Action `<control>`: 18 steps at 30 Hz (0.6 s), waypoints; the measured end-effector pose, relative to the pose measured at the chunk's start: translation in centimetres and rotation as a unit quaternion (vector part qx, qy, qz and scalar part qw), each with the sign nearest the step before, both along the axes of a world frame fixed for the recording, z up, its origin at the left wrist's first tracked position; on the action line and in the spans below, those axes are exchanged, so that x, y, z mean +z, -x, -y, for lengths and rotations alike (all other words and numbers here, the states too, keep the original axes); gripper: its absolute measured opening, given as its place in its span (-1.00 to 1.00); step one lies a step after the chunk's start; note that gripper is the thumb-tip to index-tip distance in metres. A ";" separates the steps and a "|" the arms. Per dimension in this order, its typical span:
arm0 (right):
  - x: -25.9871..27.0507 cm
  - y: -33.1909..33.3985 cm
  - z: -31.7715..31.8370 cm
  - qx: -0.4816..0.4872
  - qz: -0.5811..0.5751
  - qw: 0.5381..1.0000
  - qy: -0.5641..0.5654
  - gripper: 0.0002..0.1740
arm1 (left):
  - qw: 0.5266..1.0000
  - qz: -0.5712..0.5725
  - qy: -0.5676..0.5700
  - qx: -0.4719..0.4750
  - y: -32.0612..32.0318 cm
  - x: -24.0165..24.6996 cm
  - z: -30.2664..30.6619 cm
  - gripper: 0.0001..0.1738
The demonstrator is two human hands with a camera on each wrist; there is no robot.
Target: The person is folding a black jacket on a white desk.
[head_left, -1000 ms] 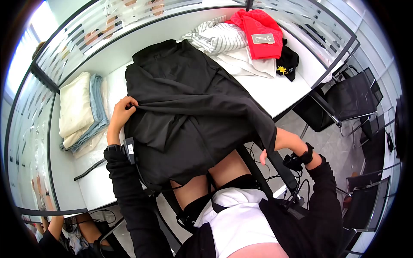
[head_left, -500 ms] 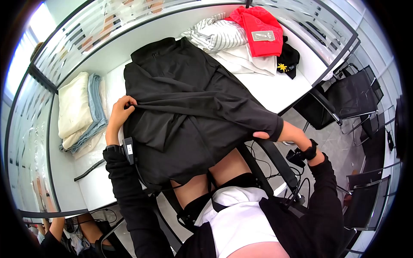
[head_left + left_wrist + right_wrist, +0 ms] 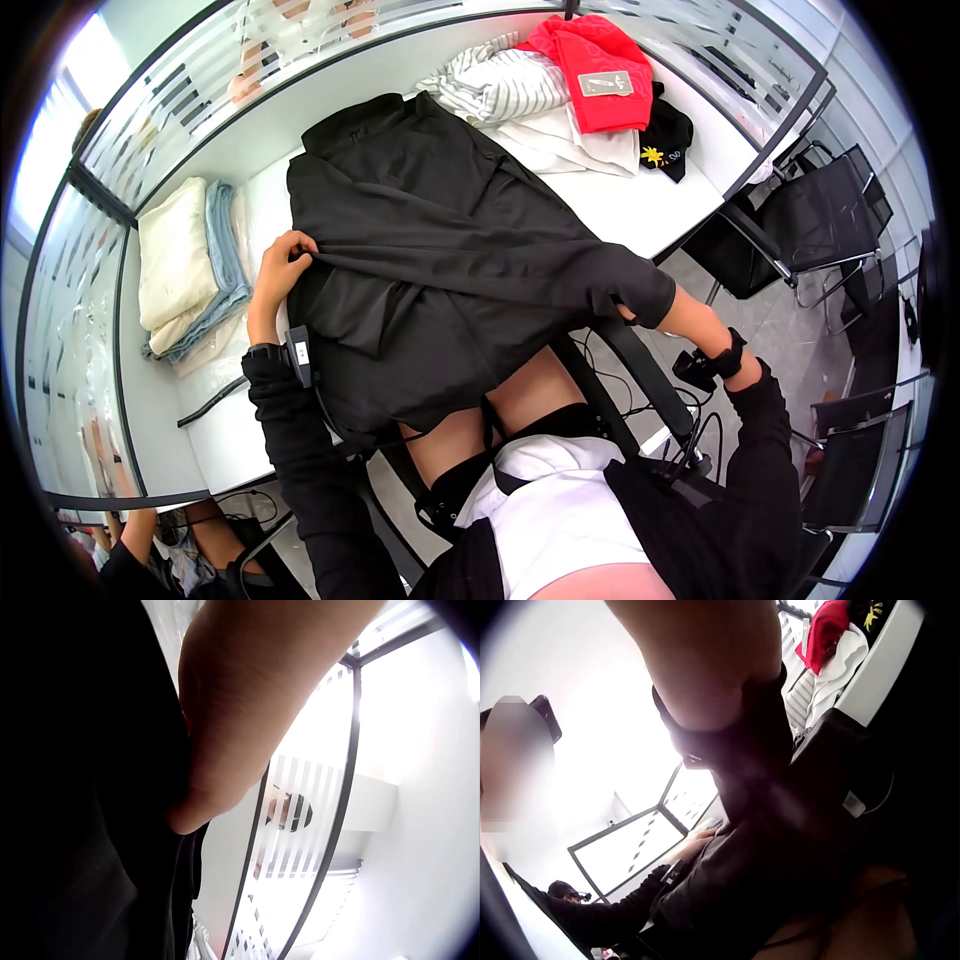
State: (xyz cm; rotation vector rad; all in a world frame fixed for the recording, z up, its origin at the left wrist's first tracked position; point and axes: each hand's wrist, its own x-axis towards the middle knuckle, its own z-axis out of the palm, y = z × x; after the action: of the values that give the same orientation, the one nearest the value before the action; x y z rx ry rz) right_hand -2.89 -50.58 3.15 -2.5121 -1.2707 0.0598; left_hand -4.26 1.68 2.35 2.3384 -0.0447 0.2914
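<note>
A large black garment (image 3: 430, 250) is spread over the desk and hangs over its front edge onto the person's lap. At its left side the left hand (image 3: 286, 264) pinches a fold between thumb and fingers; in the left wrist view this hand (image 3: 232, 712) lies against the dark cloth (image 3: 75, 795). On the right, the right hand (image 3: 628, 312) is inside a sleeve of the garment, with only a bit of finger showing at the opening. The right wrist view shows the forearm (image 3: 712, 667) entering the cuff (image 3: 772, 712); the fingers are hidden by cloth.
Folded cream (image 3: 175, 255) and blue cloths (image 3: 226, 250) lie at the desk's left. At the back right are a striped garment (image 3: 500, 85), a red one (image 3: 600, 75) with a tag, white cloth (image 3: 560, 142) and a black item (image 3: 665, 135). Chairs (image 3: 820, 225) stand to the right.
The right hand has gone deeper into the sleeve and moved slightly right, so its thumb is now mostly covered. The cloth near it is stretched rightward. The left hand keeps its pinch.
</note>
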 end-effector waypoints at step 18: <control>3.4 1.7 3.5 0.063 -0.117 0.989 0.062 -0.53 | 0.996 0.000 0.070 -0.058 0.2 0.0 -0.5 -0.79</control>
State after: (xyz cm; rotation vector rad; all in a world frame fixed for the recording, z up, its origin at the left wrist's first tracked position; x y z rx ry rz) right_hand -4.55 -54.09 6.58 -2.4350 -1.3609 0.4614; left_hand -4.45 2.19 2.31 2.1879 -0.1543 0.2289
